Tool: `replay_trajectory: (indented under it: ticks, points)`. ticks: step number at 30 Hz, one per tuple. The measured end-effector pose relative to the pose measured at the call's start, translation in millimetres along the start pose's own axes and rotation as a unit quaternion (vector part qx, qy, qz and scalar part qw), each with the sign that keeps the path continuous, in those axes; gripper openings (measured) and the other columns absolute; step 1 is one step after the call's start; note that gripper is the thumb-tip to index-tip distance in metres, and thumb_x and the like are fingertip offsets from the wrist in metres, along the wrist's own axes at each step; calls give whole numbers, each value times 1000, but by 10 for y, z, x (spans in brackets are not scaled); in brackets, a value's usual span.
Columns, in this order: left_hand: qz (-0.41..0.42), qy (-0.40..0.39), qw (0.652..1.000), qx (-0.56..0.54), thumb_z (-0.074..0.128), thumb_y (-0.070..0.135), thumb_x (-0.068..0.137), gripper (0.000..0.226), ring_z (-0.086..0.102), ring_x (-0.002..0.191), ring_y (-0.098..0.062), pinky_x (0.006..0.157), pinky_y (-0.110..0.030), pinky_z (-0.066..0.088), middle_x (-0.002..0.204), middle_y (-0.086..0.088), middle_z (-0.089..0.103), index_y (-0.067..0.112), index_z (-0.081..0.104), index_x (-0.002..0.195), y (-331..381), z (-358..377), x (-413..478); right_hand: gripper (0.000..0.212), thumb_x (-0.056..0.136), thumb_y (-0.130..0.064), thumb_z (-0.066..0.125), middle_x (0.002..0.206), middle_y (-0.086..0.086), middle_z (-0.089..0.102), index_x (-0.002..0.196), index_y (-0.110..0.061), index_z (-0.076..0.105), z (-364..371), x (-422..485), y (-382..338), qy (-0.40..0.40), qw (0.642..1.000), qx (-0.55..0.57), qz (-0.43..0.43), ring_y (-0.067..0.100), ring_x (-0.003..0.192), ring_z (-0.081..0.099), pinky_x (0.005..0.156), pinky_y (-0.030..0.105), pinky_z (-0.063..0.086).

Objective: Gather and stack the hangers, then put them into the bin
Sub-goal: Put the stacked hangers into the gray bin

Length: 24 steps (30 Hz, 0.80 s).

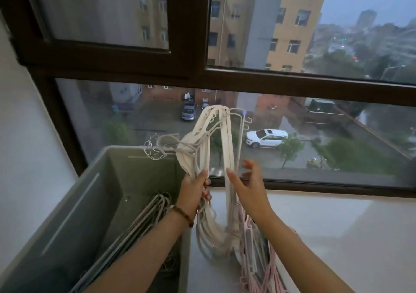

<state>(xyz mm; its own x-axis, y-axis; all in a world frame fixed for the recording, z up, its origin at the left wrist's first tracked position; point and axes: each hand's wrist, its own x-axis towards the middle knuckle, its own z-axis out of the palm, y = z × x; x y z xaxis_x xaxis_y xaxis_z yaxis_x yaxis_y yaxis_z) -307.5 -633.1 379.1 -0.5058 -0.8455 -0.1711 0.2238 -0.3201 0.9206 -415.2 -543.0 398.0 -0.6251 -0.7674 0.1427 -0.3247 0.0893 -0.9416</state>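
Two bare forearms reaching in from the bottom edge, a beaded bracelet [182, 215] on the left wrist. Left hand [194, 192] clenched around a thick bundle of cream hangers [203, 145], gripping one side of the bundle about midway. Right hand [246, 185] released, fingers spread, palm just beside the bundle's other side; touching or not, cannot tell. Bundle held upright in front of the window [225, 80], above the white sill [326, 229], just right of the bin [105, 180]. Wire hooks [155, 148] fanned out leftward over the bin's far rim. Too many cream hangers pressed together for a count. Lower ends of the bundle drooping onto a second heap of pink hangers [254, 247] lying on the sill, partly hidden behind the right forearm. Inside the grey bin, a third batch of pale grey hangers [144, 216] leaning toward the right wall, partly covered by the left forearm. One bin, three groups of hangers, two hands. Bin wedged between the white wall on the left and the sill. No readable writing or labels anywhere. Beyond the dark brown window frame: a white car [265, 137] and a grey car [188, 110] parked on a wet street, trees, tan apartment blocks.
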Motion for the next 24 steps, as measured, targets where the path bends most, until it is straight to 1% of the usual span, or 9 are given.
replay_trajectory:
  ticks: [3, 6, 8, 12, 13, 15, 18, 21, 24]
  points:
    - [36, 21, 999, 31, 52, 26, 94, 12, 37, 34, -4, 35, -19, 36, 61, 1, 44, 16, 48, 87, 314, -412, -68, 44, 89, -36, 59, 119, -2, 55, 128, -20, 47, 371, 26, -456, -72, 997, 0, -43, 13, 103, 57, 86, 22, 51]
    - [65, 25, 996, 62, 52, 28, 94, 14, 41, 37, -5, 37, -19, 38, 61, 2, 47, 14, 49, 96, 625, -815, -141, 56, 88, -43, 58, 131, 1, 55, 136, -18, 44, 854, 14, -816, -175, 983, 31, 35, 17, 117, 55, 105, 38, 44]
    - [92, 32, 991, 96, 51, 28, 94, 16, 43, 38, -4, 38, -18, 39, 61, 1, 48, 11, 50, 97, 799, -1045, -189, 57, 90, -43, 56, 134, 2, 54, 137, -13, 44, 1192, -31, -1025, -201, 978, 10, 49, 18, 123, 51, 109, 39, 39]
    - [140, 49, 964, 220, 43, 16, 97, 28, 49, 56, -10, 51, -24, 44, 71, 4, 49, -1, 46, 120, 981, -1511, -248, 22, 93, -34, 54, 101, 3, 66, 100, -14, 61, 1797, -131, -1374, -250, 965, 44, 63, 17, 101, 60, 86, 23, 48]
    - [153, 41, 953, 257, 41, 12, 98, 32, 50, 61, -10, 55, -23, 44, 74, 7, 47, -1, 42, 127, 1000, -1636, -264, 19, 90, -34, 58, 101, 1, 65, 100, -17, 60, 1928, -153, -1426, -249, 964, 51, 77, 16, 99, 59, 81, 21, 47]
    - [171, 14, 932, 320, 39, 9, 98, 38, 54, 73, -15, 63, -20, 45, 82, 11, 47, -2, 37, 134, 1028, -1816, -302, 37, 83, -34, 68, 110, 1, 63, 113, -16, 56, 2175, -174, -1452, -239, 964, 62, 96, 16, 104, 58, 87, 25, 47]
    - [194, -21, 903, 382, 36, 14, 100, 31, 55, 104, -18, 91, -26, 46, 106, 2, 54, 8, 46, 128, 1141, -2010, -379, 61, 77, -33, 74, 115, 9, 64, 127, -7, 51, 2475, -188, -1434, -202, 965, 96, 134, 22, 105, 61, 88, 31, 53]
    - [181, -147, 897, 375, 34, 27, 101, 19, 56, 93, -4, 83, -17, 46, 106, 6, 59, 35, 49, 109, 1180, -2263, -426, 53, 79, -29, 74, 93, 12, 66, 120, -3, 54, 2642, -197, -1391, -136, 952, 181, 204, 23, 86, 65, 78, 31, 56]
    - [157, -225, 877, 394, 33, 32, 100, 22, 58, 95, 0, 83, -16, 48, 109, 9, 60, 38, 45, 118, 1118, -2450, -457, 41, 82, -20, 70, 79, 12, 62, 113, 2, 56, 2739, -225, -1298, -75, 937, 213, 267, 21, 66, 61, 63, 30, 55]
